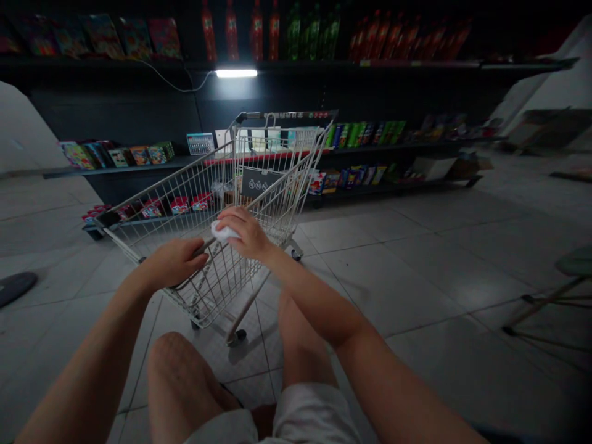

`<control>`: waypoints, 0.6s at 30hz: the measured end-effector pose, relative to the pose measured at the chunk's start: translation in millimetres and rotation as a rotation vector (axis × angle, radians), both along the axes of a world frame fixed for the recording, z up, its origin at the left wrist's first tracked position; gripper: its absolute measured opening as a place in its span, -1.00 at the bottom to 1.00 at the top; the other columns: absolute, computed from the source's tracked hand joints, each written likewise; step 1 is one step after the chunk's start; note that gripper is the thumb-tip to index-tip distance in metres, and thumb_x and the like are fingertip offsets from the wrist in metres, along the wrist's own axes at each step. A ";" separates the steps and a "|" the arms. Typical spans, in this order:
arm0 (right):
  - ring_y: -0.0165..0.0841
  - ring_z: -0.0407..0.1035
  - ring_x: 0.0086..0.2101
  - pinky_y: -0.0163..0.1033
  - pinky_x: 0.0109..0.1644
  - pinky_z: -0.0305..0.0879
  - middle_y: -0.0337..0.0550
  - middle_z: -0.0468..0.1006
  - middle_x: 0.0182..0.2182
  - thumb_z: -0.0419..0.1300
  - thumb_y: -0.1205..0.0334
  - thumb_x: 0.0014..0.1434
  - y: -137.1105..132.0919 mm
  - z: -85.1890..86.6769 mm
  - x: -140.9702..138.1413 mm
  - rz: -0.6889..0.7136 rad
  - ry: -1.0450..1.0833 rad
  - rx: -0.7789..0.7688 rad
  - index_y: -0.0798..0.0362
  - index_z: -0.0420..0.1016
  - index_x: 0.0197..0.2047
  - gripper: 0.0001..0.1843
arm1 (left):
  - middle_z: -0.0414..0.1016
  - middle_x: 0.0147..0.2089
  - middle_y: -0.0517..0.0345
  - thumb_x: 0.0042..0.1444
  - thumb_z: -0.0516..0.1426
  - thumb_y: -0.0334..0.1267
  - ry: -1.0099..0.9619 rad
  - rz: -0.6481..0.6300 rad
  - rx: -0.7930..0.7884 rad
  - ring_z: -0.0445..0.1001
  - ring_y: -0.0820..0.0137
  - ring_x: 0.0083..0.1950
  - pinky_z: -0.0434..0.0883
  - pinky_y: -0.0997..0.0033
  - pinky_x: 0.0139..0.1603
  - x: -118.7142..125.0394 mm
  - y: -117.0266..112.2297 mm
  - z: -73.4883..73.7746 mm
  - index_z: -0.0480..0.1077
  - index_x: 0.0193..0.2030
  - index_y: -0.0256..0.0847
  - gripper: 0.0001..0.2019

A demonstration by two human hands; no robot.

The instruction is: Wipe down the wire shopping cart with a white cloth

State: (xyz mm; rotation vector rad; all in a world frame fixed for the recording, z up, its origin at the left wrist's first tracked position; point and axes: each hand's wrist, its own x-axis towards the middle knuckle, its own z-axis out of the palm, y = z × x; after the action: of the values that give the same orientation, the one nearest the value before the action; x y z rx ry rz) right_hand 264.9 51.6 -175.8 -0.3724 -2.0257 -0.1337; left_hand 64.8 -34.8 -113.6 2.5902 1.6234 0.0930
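Observation:
A small wire shopping cart stands on the tiled floor in front of my knees, its handle end pointing away. My left hand is closed around the near rim of the cart's basket. My right hand is closed on a small white cloth and presses it against the top wire of the cart's right side. The cart's basket looks empty; a dark sign hangs on its far panel.
Dark store shelves with bottles, snack packs and boxes run along the back wall, lit by a tube lamp. A green stool stands at the right. A dark round mat lies at the far left.

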 end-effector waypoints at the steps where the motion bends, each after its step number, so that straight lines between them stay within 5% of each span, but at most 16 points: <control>1: -0.32 0.36 -0.03 -0.09 0.15 0.35 -0.18 0.45 -0.13 0.08 0.45 0.09 18.5 2.0 11.3 -0.042 0.020 -0.041 -0.01 0.39 -0.18 -0.75 | 0.40 -0.45 0.11 0.13 -0.08 -0.03 0.017 0.008 0.003 0.35 0.35 -0.42 0.21 0.37 -0.36 0.4 -0.4 0.7 0.20 -0.43 -0.15 -0.74; 5: -0.32 0.36 -0.15 -0.10 0.02 0.39 -0.17 0.43 -0.24 0.02 0.53 0.03 83.5 16.5 64.8 -0.366 0.185 -0.248 0.05 0.37 -0.28 -0.76 | 0.39 -0.48 0.12 0.15 -0.08 0.00 0.011 0.015 0.000 0.35 0.36 -0.44 0.20 0.39 -0.40 4.3 -2.0 4.6 0.18 -0.46 -0.14 -0.70; 8: -0.32 0.34 -0.17 -0.13 -0.03 0.40 -0.15 0.40 -0.24 0.02 0.54 0.03 85.8 25.4 73.6 -0.492 0.205 -0.290 0.06 0.35 -0.28 -0.76 | 0.49 -0.43 0.08 0.20 -0.13 0.02 -0.028 0.007 -0.028 0.42 0.34 -0.39 0.25 0.41 -0.37 7.5 -0.8 5.0 0.21 -0.45 -0.14 -0.66; 14: -0.25 0.28 0.00 -0.01 0.17 0.32 -0.14 0.39 -0.11 0.13 0.48 0.07 7.5 -6.0 6.7 -0.269 -0.014 -0.055 -0.01 0.36 -0.10 -0.67 | 0.56 -0.39 0.04 0.21 -0.12 0.04 -0.050 0.005 -0.004 0.47 0.32 -0.36 0.29 0.40 -0.34 0.9 2.9 -2.0 0.28 -0.43 -0.15 -0.63; 18: -0.29 0.24 0.08 0.01 0.31 0.22 -0.16 0.35 -0.01 0.09 0.50 0.13 5.4 -22.6 -1.3 -0.135 -0.048 0.047 -0.09 0.33 -0.03 -0.62 | 0.57 -0.37 0.04 0.23 -0.13 0.08 -0.075 -0.022 -0.033 0.46 0.32 -0.37 0.29 0.40 -0.33 -17.5 0.6 -1.9 0.33 -0.42 -0.16 -0.58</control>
State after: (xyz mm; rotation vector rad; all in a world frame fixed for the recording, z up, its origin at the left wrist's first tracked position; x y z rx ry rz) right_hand 263.7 57.0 -198.4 -0.4800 -2.0400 -0.2758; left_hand 47.3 -34.2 -115.5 2.5475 1.5572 0.1594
